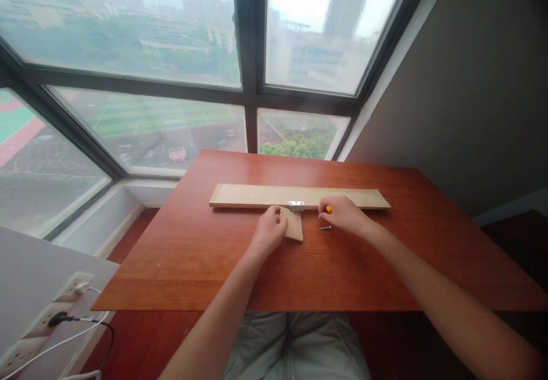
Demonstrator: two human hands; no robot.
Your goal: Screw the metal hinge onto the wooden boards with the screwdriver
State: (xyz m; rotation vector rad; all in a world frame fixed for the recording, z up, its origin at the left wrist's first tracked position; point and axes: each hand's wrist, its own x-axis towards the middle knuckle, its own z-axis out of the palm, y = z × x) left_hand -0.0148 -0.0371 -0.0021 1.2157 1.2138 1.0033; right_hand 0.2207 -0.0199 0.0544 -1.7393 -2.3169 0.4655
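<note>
Plank [257,195] lies long across the red-brown table [385,266], and both hands are at its near edge. Left hand [269,233] is curled down on the small wooden piece [294,226], fingers clamping its left side; the piece lies flat, butted against the plank under a little metal bracket [296,205]. Right hand [345,214] is closed round a yellow-handled tool [329,209] (only a sliver of yellow shows, the tip is hidden), just right of the bracket. One screw [325,227] lies loose on the table, just beside that hand's fingers. Lower left, wall sockets [55,311] with cables plugged in.
</note>
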